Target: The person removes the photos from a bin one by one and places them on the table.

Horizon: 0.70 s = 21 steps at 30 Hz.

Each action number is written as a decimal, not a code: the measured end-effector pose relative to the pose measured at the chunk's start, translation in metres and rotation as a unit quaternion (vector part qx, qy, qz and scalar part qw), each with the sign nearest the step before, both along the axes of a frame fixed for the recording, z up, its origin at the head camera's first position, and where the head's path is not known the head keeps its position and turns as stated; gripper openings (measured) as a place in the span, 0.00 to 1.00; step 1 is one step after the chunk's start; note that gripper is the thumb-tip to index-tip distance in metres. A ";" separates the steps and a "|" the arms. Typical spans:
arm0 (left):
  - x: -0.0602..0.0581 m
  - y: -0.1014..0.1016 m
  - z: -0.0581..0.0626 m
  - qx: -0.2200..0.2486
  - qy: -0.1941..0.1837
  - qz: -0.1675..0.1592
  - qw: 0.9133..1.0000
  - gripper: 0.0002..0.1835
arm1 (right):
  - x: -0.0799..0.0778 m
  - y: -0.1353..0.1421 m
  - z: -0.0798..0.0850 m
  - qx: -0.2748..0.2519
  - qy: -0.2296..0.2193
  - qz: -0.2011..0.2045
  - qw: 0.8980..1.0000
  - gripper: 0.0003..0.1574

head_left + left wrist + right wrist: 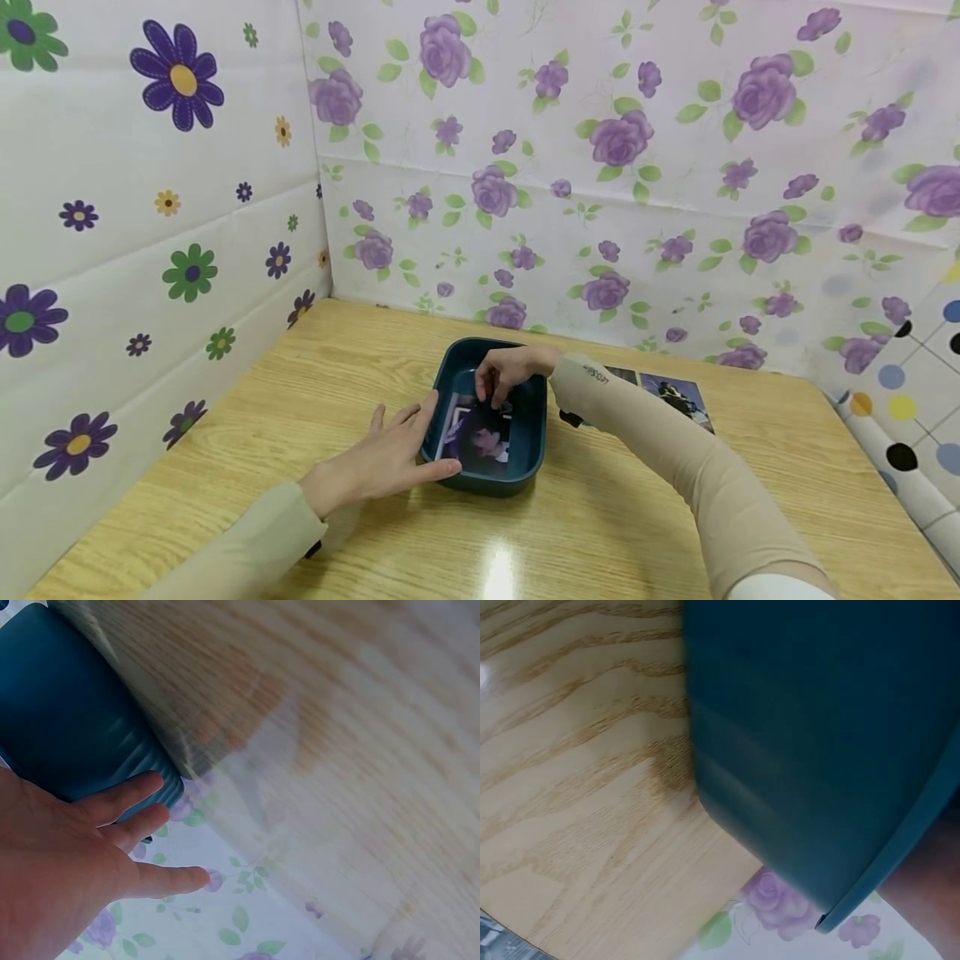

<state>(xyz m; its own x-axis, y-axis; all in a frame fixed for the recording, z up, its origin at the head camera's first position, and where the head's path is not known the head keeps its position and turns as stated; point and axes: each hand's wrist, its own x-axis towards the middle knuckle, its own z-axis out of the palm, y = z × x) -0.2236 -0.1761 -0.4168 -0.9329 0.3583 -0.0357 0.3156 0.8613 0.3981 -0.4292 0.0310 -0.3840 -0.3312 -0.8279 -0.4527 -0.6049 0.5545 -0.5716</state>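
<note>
A dark teal plastic box (pixel 531 454) with an open top stands on the table. Inside it lies a glossy photo (pixel 480 437) showing a person's dark-haired head. My right hand (pixel 510 371) reaches in over the far right rim, thumb and fingers bent down and pinching the photo's far edge. At the left side of the box, my left hand (pixel 390 458) rests with its fingers spread and mostly straight along the rim. The left wrist view shows this hand (pixel 82 862) against the box's outer wall (pixel 75 705). In the right wrist view, the box wall (pixel 817 735) hides the right fingers.
More photos (pixel 678 400) lie flat on the wooden table (pixel 360 342) to the right of the box, partly behind the right forearm. A flower-patterned cloth (pixel 555 225) hangs along the table's back edge, and another (pixel 150 250) covers the left side.
</note>
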 end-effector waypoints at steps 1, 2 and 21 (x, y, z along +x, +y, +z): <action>0.000 0.000 0.000 0.000 0.000 0.000 1.000 0.58 | 0.000 0.000 0.000 0.001 0.001 0.002 1.000 0.11; 0.000 0.000 0.000 0.002 0.000 -0.001 1.000 0.58 | 0.000 0.000 0.000 0.002 0.004 0.003 1.000 0.11; -0.001 0.000 -0.001 -0.006 0.008 -0.003 1.000 0.58 | 0.002 -0.006 -0.004 0.016 0.003 0.015 1.000 0.10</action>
<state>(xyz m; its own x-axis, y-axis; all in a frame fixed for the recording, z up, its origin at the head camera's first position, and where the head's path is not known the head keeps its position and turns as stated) -0.2249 -0.1759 -0.4181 -0.9311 0.3639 -0.0258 0.3269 0.8637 0.3835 -0.4276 0.0246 -0.3879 -0.3087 -0.8233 -0.4762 -0.6257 0.5529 -0.5503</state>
